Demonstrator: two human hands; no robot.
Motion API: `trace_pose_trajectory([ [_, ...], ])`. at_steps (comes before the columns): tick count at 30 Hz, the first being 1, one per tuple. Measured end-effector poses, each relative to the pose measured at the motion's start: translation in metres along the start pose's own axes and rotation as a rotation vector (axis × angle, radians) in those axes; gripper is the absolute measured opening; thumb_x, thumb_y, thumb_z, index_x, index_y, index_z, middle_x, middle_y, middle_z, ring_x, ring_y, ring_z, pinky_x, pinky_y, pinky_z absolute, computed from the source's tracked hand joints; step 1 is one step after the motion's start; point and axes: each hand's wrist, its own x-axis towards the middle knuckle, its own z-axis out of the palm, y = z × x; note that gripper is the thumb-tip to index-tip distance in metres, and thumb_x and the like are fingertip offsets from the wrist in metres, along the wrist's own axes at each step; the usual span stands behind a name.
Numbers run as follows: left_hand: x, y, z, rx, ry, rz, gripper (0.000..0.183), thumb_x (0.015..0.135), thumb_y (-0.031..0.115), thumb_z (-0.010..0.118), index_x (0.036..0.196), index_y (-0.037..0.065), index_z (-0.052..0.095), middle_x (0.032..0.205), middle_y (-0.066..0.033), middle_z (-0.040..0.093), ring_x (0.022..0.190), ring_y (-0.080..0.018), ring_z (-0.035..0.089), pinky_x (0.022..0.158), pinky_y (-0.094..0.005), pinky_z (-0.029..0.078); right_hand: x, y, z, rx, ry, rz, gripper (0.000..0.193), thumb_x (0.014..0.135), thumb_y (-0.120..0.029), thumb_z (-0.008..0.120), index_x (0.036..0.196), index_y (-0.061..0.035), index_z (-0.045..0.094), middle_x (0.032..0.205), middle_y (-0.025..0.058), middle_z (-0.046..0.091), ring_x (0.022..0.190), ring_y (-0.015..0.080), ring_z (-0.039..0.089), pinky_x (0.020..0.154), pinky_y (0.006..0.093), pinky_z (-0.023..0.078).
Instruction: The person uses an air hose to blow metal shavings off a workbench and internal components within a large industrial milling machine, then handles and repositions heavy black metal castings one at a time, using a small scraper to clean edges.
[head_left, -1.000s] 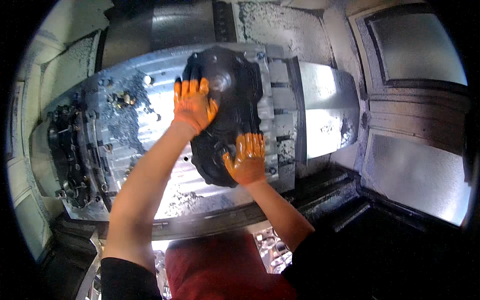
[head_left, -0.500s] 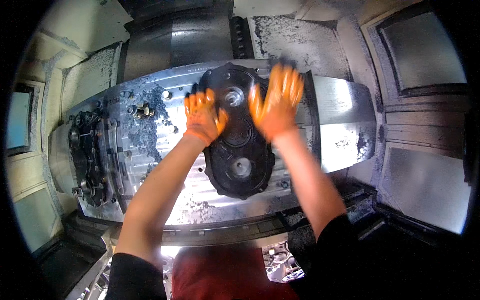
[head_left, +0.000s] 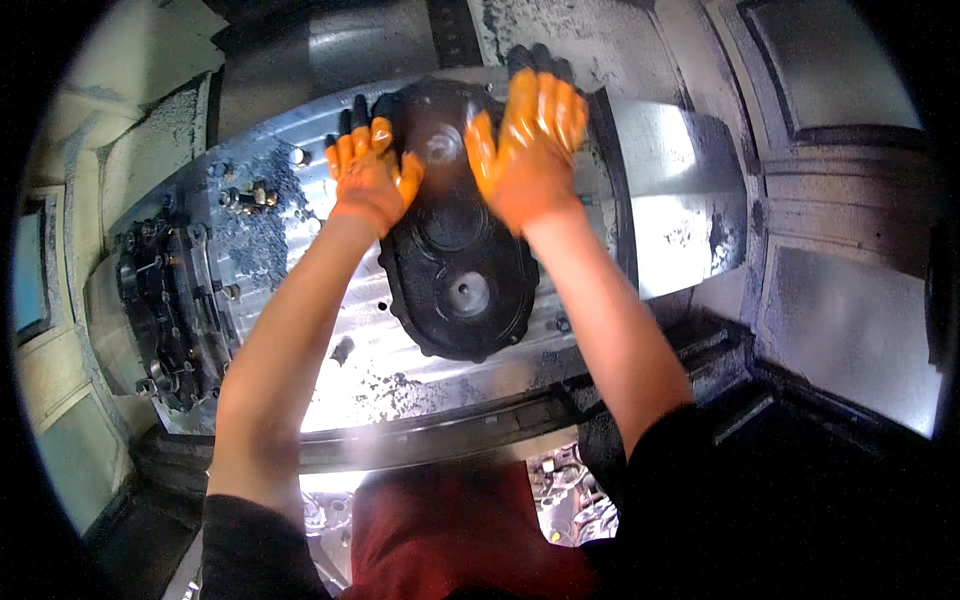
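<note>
A long black casting (head_left: 455,260) with rounded ends, small lugs along its rim and shiny round recesses lies on a bare metal fixture plate (head_left: 345,375). My left hand (head_left: 372,180), in an orange glove with dark fingertips, rests at its upper left edge, fingers stretched and thumb toward the casting. On the upper right side is my right hand (head_left: 532,150), gloved alike, its fingers extended past the far end and its thumb over the casting's face. Neither hand wraps around anything. The casting's upper edges are partly hidden by the gloves.
Another dark metal part (head_left: 160,310) is fixed at the plate's left end. Brass-coloured fittings (head_left: 250,198) and dark chips lie left of my left hand. Pale machine walls (head_left: 840,340) with windows enclose the plate, and a dark ledge (head_left: 440,430) runs along the near side.
The whole view has shifted, so plate, casting and hands appear higher and slightly left. Both hands stay at the casting's far end; the right fingers reach a little farther and look less blurred.
</note>
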Motion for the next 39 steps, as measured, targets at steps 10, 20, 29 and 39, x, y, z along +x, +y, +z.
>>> trace_pose_trajectory([
  [10,-0.111,0.01,0.035,0.018,-0.007,0.223,0.066,0.071,0.032,0.067,0.128,0.001,0.053,0.128,-0.0248,0.048,0.12,-0.0444,0.042,0.107,-0.0542,0.029,-0.162,-0.006,-0.001,-0.021,-0.412,0.128,0.062,0.085,-0.038,0.061,0.126,0.0076,0.052,0.128,0.0292,0.05,0.125,0.0472,0.043,0.108,0.0571,0.03],
  [20,0.068,-0.003,0.038,0.154,0.169,0.04,0.042,0.084,0.038,0.056,0.112,0.006,0.056,0.117,-0.0167,0.06,0.112,-0.0365,0.056,0.093,-0.0465,0.047,-0.166,-0.009,0.003,-0.033,-0.406,0.152,0.062,0.085,-0.04,0.062,0.126,0.0051,0.054,0.131,0.0264,0.051,0.125,0.0467,0.046,0.1,0.0552,0.038],
  [29,0.074,-0.006,0.039,0.118,0.103,0.094,0.05,0.085,0.037,0.055,0.123,0.004,0.054,0.122,-0.0197,0.057,0.115,-0.039,0.054,0.098,-0.0445,0.045,-0.154,-0.009,-0.008,0.066,-0.433,0.22,0.064,0.08,-0.039,0.067,0.125,0.006,0.055,0.123,0.0253,0.055,0.118,0.0451,0.05,0.099,0.054,0.04],
  [39,0.068,-0.019,0.044,0.167,0.145,0.106,0.052,0.084,0.037,0.055,0.124,0.004,0.053,0.119,-0.018,0.057,0.115,-0.0372,0.054,0.098,-0.0445,0.044,0.068,0.02,-0.004,0.09,-0.618,0.228,0.062,0.095,-0.047,0.047,0.13,0.0037,0.052,0.136,0.0285,0.048,0.13,0.0449,0.042,0.11,0.0578,0.027],
])
